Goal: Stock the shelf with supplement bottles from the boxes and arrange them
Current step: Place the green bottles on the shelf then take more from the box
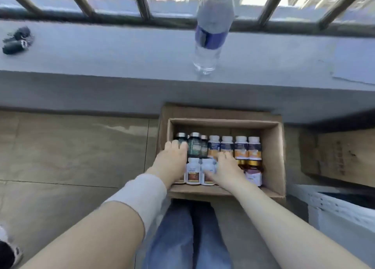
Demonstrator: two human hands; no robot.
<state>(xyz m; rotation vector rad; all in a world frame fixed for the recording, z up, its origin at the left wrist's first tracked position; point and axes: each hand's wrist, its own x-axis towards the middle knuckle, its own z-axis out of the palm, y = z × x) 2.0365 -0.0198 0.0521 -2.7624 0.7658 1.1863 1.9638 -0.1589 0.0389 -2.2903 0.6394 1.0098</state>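
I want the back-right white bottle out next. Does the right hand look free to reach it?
Probably yes. The right hand rests on nearer bottles in the open box, and the back-right white bottle stands uncovered just beyond it, with nothing between.

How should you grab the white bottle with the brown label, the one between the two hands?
Probably by its white cap and shoulder, coming straight down from above. The white bottle with the brown label stands upright in the cardboard box, packed against neighbouring bottles, with the left hand and right hand on either side, so only its top is free.
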